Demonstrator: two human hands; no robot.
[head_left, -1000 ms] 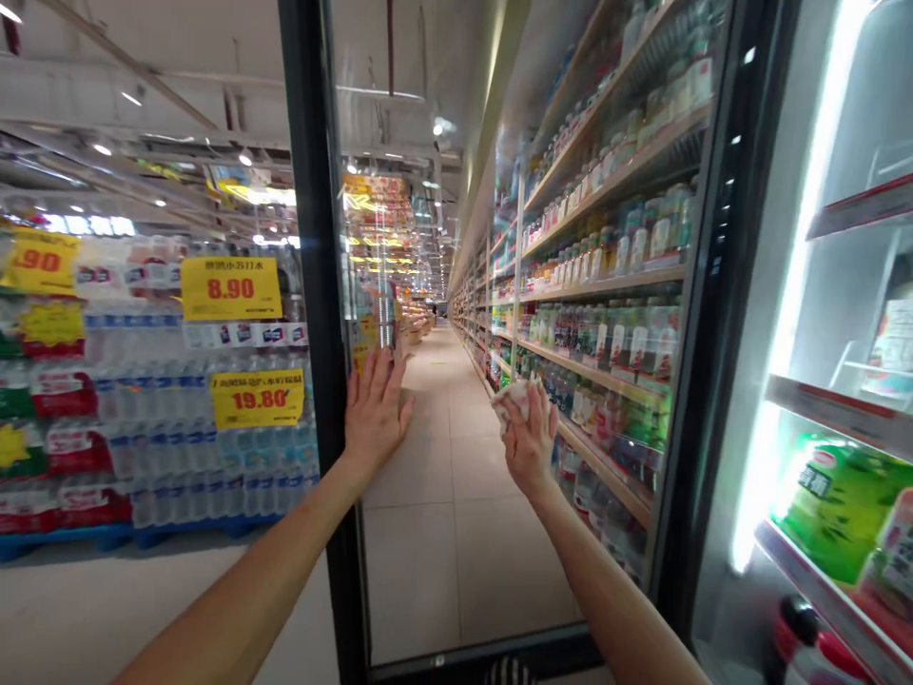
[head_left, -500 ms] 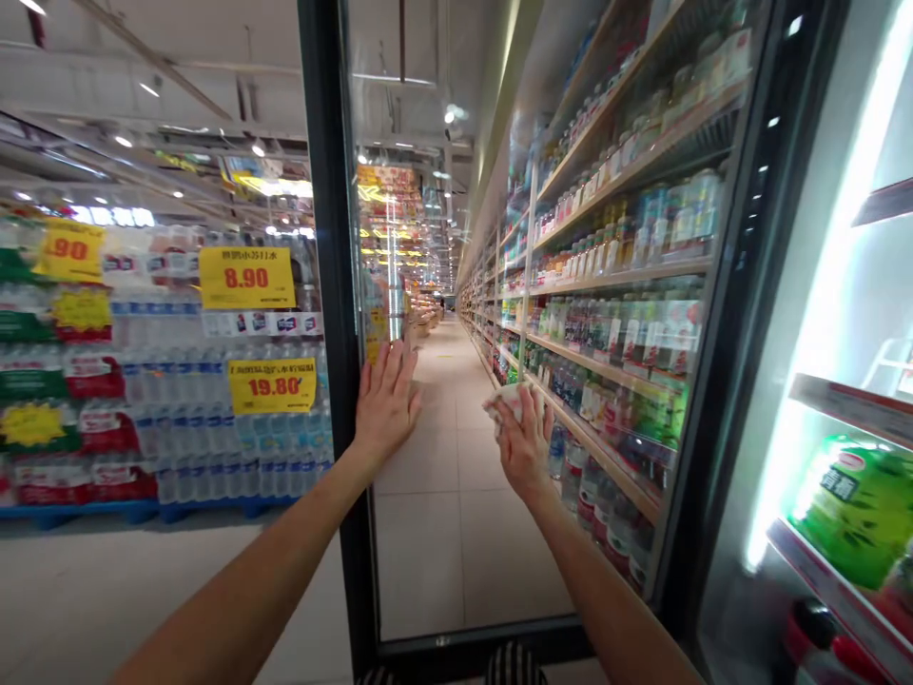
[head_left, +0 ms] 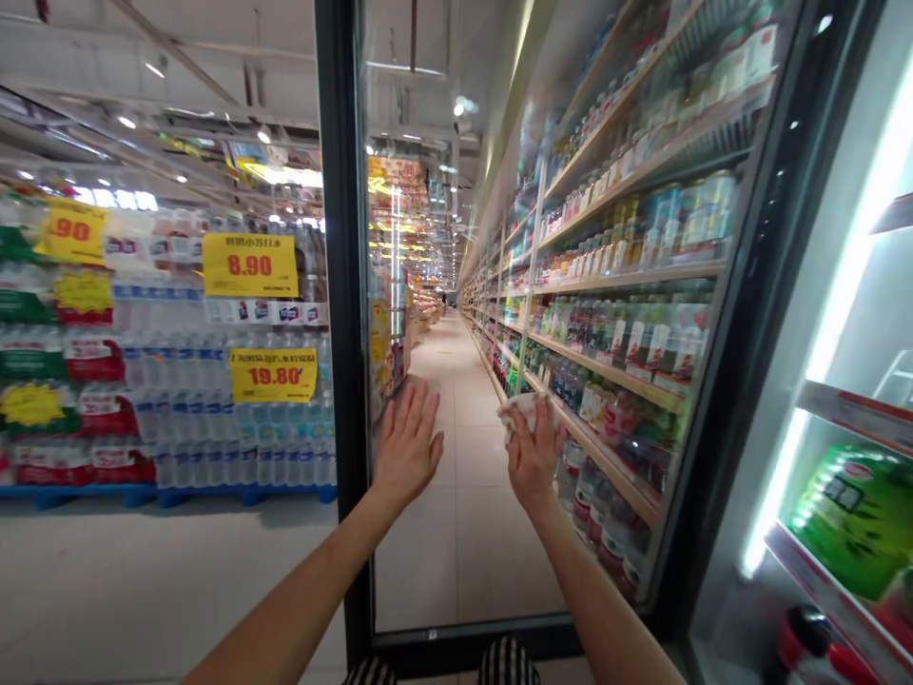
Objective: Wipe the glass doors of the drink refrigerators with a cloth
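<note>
A glass door (head_left: 417, 557) in a black frame stands swung out in front of me, with shelves of bottles showing in its pane. My left hand (head_left: 408, 445) is held up with outstretched fingers near the left side of the pane and holds nothing; whether it touches the glass I cannot tell. To the right, my right hand (head_left: 534, 457) has its fingers over a crumpled pale cloth (head_left: 524, 411) at the pane. Part of the cloth is hidden behind those fingers.
Right of the door is a lit cooler shelf (head_left: 856, 404) with a green package (head_left: 856, 518). Packs of bottled water (head_left: 214, 461) with yellow price signs (head_left: 249, 266) stand on blue pallets at the left. Striped fabric (head_left: 508, 664) shows at the bottom edge.
Both hands have moved slightly down and to the right in view, the right one along with the cloth. My left hand is farther from the door's left frame bar. The view has shifted slightly.
</note>
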